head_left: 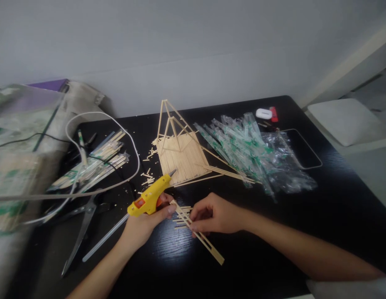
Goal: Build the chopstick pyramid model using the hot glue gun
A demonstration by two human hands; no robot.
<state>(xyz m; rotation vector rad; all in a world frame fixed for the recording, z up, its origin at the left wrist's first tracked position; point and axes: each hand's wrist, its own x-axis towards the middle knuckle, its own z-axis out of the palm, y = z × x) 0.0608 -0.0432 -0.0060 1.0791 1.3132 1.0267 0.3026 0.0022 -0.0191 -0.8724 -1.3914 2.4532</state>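
Observation:
My left hand (146,224) is wrapped round a yellow hot glue gun (151,195), its nozzle pointing up and to the right; a clear glue stick (106,238) juts from the back. The same hand's fingertips also pinch one end of a pair of wooden chopsticks (208,245). My right hand (208,218) is closed on the middle of this pair, which slants down to the right with a gap between the sticks. Beneath lie several short cut stick pieces (180,222). Beyond my hands stands a stick frame (171,124) on a flat stick base (183,160).
Green-printed plastic wrappers (243,141) heap at right, beside a phone-like black slab (300,147) and a white case (264,113). Wrapped chopsticks (99,162), looping white cable (137,166) and pliers-like tool (85,224) occupy the left. Loose sticks (230,172) lie near the base.

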